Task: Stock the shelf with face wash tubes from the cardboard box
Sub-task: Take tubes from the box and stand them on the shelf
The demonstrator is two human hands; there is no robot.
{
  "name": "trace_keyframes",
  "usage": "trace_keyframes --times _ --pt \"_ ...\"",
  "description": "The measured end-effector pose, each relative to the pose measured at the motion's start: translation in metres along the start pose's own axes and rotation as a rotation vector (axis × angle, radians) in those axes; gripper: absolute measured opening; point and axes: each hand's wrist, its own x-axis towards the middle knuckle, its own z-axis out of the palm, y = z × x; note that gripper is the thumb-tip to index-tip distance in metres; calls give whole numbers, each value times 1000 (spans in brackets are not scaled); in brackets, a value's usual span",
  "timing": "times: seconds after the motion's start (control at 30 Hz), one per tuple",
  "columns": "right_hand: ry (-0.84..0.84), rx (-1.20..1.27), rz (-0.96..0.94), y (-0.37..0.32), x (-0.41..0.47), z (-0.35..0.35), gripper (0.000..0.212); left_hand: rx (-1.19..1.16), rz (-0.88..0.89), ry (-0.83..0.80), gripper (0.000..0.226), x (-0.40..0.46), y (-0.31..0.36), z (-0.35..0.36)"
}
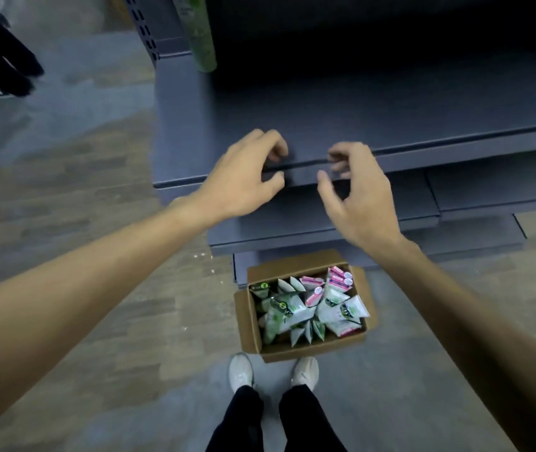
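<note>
An open cardboard box (252, 334) stands on the floor just in front of my feet, full of several white-and-green face wash tubes (292, 313) and some pink-and-white ones (338, 282). Above it, a dark grey shelf (390, 125) reaches across the upper right. My left hand (243, 177) and my right hand (354, 197) hover side by side at the shelf's front edge, well above the box. The fingers of both are loosely curled and hold nothing.
A tall green cylinder (201, 34) stands at the shelf's back left. Lower grey shelves (455, 197) step out beneath the top one. Another person's dark legs (2, 57) are at the upper left. My white shoes (242, 370) touch the box's near side.
</note>
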Motion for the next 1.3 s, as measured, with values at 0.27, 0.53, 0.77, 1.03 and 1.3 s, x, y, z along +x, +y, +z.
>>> trace_keyframes --times 0.27,0.53,0.77,1.03,1.3 --pt "-161 -80 171 68 -97 -12 27 -42 -25 -140 28 -45 24 91" --pt "-401 -157 443 133 -192 13 30 -123 -191 -282 28 -85 0 187" --pt "-468 -235 609 163 -244 28 35 -52 -366 -451 26 -124 -17 266" --pt "-449 -270 772 185 -269 37 32 -38 -481 -525 30 -135 -33 304" --pt "-366 -289 828 211 -274 55 30 -59 -516 -496 33 -135 -45 352"
